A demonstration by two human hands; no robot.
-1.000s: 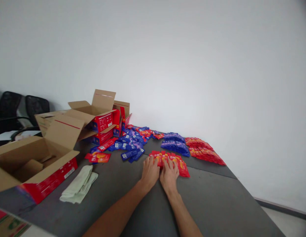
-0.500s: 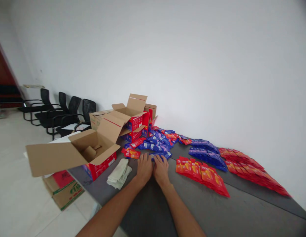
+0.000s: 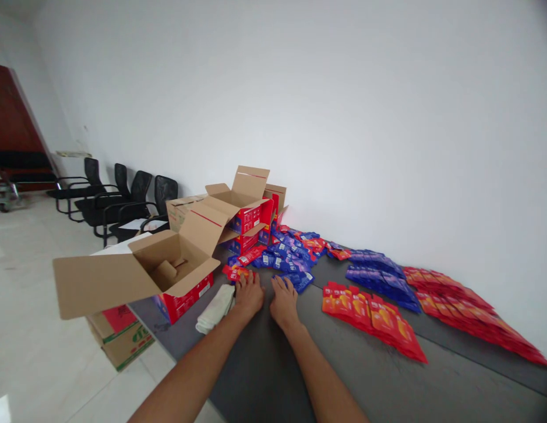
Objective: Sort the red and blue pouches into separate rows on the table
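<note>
Between left hand (image 3: 249,295) and right hand (image 3: 284,301), room.

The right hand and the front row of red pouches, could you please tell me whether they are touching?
Apart: the head view shows bare table between the right hand and the red pouches.

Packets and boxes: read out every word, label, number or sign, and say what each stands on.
Nothing can be quoted with certainty.
Red packets: pale characters, too small to read.
Blue packets: pale print, too small and blurred.
Open box: white print and label on its red side, unreadable.
Floor carton: green and red marks, too blurred.
</note>
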